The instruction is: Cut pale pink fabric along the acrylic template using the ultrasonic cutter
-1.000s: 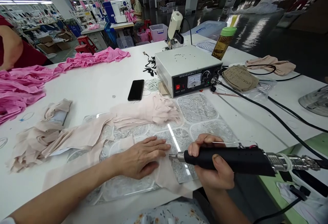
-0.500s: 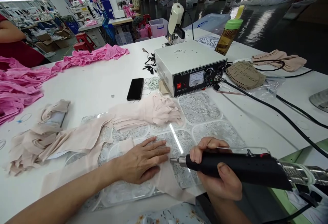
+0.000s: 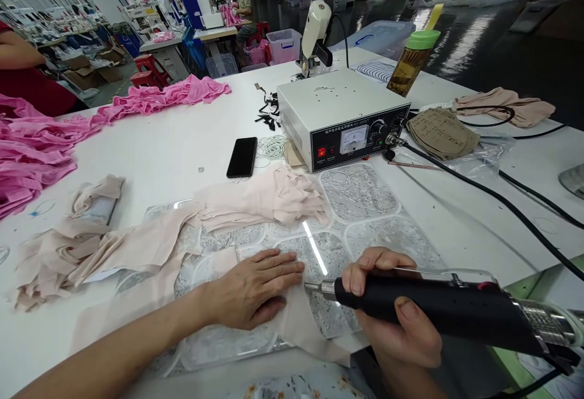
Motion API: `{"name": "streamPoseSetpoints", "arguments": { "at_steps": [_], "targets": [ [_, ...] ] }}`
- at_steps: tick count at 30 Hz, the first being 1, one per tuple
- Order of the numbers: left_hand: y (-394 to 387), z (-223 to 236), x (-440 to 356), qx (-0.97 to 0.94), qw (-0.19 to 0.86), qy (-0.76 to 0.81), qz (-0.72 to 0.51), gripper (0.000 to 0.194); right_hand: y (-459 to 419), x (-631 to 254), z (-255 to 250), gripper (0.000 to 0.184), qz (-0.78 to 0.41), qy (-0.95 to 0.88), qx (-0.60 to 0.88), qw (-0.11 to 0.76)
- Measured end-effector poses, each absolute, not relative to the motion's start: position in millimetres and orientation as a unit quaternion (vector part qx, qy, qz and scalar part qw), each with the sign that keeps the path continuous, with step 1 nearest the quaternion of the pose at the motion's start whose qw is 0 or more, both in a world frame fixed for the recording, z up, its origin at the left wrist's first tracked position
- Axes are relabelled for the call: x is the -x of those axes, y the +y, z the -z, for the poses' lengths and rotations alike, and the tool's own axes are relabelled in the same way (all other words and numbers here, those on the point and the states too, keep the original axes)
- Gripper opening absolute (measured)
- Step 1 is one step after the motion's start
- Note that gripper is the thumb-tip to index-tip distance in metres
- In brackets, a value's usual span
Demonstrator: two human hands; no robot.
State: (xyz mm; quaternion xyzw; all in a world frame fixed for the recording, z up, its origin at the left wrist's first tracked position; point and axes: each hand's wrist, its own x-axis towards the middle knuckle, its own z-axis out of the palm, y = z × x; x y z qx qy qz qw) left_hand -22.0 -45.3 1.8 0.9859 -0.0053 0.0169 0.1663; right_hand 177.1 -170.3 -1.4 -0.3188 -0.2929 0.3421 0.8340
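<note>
My left hand (image 3: 255,289) lies flat with fingers stretched out, pressing a strip of pale pink fabric (image 3: 296,320) onto a clear patterned mat (image 3: 326,250). In my right hand (image 3: 401,314) is a black handheld ultrasonic welder (image 3: 438,305), my fingers wrapped round its body. Its metal tip (image 3: 314,287) points left and sits at the strip's right edge, close to my left fingertips. Beyond my left hand lies a stack of pale fabric pieces (image 3: 260,201). More of the pale fabric (image 3: 64,253) is heaped at the left.
A control box (image 3: 356,116) with a dial stands behind the mat; a black cable (image 3: 493,195) runs from it to the right. A phone (image 3: 241,157), a bottle (image 3: 413,61) and pink fabric (image 3: 41,149) are on the table. Two other people are farther off.
My right hand and the welder have shifted slightly to the right, the tip drawing back a little from my left fingers. My left hand stays almost in place on the fabric.
</note>
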Motion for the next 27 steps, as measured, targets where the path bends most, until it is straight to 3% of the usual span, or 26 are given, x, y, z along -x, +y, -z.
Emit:
{"name": "streamPoseSetpoints", "arguments": {
  "at_steps": [27],
  "targets": [
    [-47, -3, 21, -0.985, 0.171, 0.004, 0.0, 0.06, -179, -191, -2, 0.021, -0.308, -0.31, 0.352, 0.828]
  ]
}}
